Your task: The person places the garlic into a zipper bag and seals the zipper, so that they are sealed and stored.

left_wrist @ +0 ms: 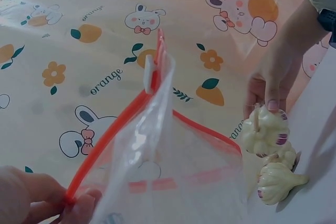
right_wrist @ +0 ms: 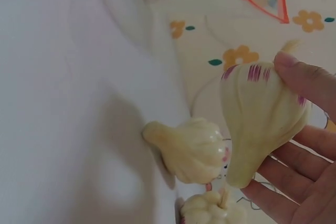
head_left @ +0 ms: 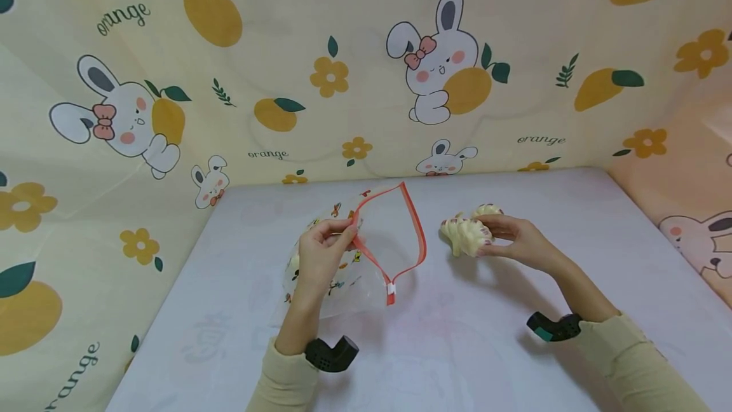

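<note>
My left hand (head_left: 323, 258) pinches the orange rim of a clear zip bag (head_left: 422, 240) printed with small colored figures. The bag's mouth gapes toward the right, and a white slider (left_wrist: 149, 74) sits on the rim. To the right of it, my right hand (head_left: 528, 247) holds a garlic bulb (right_wrist: 262, 114) between thumb and fingers, raised just above the table. Its skin is cream with purple streaks. Close below it, a second garlic bulb (right_wrist: 191, 150) lies on the table with another garlic bulb (right_wrist: 207, 211) beside it. Something pale shows through the bag's left side, too unclear to name.
The table (head_left: 229, 348) has a whitish cover and ends at a cloth backdrop (head_left: 366, 100) printed with rabbits and oranges. A black wrist camera (head_left: 332, 355) is strapped on the left wrist, and another black camera (head_left: 553, 327) on the right.
</note>
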A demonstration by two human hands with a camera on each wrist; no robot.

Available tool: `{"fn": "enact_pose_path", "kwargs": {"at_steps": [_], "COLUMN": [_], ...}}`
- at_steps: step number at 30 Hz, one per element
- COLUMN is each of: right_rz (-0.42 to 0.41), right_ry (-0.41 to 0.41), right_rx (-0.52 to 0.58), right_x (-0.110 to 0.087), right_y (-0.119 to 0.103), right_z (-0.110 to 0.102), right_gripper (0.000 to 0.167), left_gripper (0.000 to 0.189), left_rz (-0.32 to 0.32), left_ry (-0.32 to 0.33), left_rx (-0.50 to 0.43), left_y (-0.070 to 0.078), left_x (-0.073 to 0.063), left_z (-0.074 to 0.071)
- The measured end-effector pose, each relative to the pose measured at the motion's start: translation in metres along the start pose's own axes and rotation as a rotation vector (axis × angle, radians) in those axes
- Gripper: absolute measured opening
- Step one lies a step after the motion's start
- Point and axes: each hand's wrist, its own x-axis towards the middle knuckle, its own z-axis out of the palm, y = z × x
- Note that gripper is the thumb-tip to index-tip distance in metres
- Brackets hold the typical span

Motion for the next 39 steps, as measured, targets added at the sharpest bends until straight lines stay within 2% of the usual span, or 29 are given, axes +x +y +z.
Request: {"fn": "enact_pose_path", "kwargs": {"at_steps": [11, 18, 39], "right_rz": [0.014, -0.024, -0.054], "right_ry": [0.009, 0.041, 0.010], "right_rx": [-0.004, 0.012, 0.049], "right_x": [0.000, 0.001, 0.008], "right_y": [-0.010, -0.016, -0.039], "right_z": [0.000, 0.004, 0.010], "right_gripper": [0.060, 0.058, 0.057], "left_gripper": [0.018, 0.018, 0.020], "left_rz": [-0.001, 0.003, -0.009], "left_ry": [-0.007, -0.012, -0.019], "left_rx": [0.022, 0.013, 0.028], "left_y": [-0.002, -0.003, -0.002], "left_x": [0.001, 0.001, 0.000], "left_z": [0.000, 0.000, 0.000]}}
